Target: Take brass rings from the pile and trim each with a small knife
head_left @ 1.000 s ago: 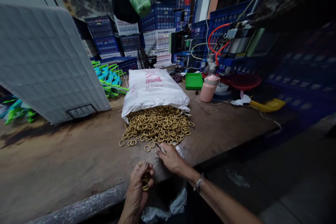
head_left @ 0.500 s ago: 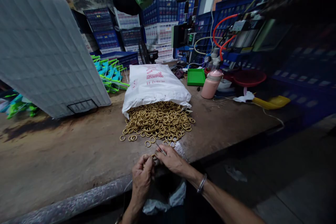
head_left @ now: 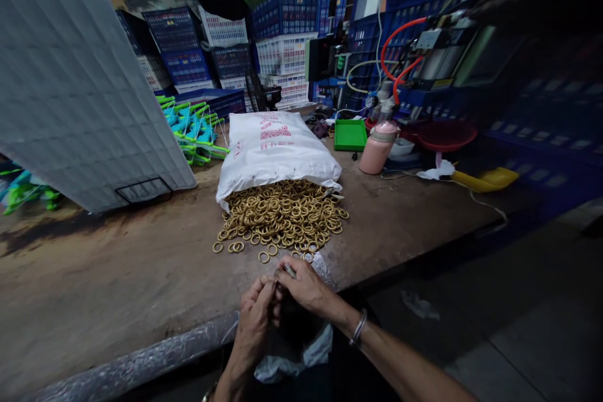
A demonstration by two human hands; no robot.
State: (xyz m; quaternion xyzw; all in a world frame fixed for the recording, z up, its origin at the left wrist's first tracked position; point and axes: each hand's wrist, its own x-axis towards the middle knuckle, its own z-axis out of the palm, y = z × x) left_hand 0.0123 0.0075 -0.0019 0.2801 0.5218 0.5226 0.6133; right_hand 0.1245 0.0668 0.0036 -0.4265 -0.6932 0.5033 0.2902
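Note:
At the table's front edge my left hand (head_left: 257, 308) is closed, thumb against fingers, around a brass-coloured ring that the fingers now mostly hide. My right hand (head_left: 304, 286), with a bracelet at its wrist, meets the left fingertips and grips a slim metal tool (head_left: 290, 271); only a short piece of it shows, so its kind is unclear. Just beyond both hands, a heap of brass-coloured rings (head_left: 282, 217) spills from the mouth of a white printed sack (head_left: 282, 154). A few loose rings (head_left: 264, 257) lie at the heap's near side.
A grey padded panel (head_left: 94, 94) leans at the left, beside green and blue plastic frames (head_left: 195, 132). Right of the sack are a green tray (head_left: 350, 135), a pink bottle (head_left: 377, 149), a red dish (head_left: 447, 136) and a yellow scoop (head_left: 487, 180). Stacked crates (head_left: 287, 53) stand behind.
The right hand has turned slightly over the left fingertips, and the tool's thin tip no longer shows. The ring seen between the hands is now covered. The view has shifted slightly.

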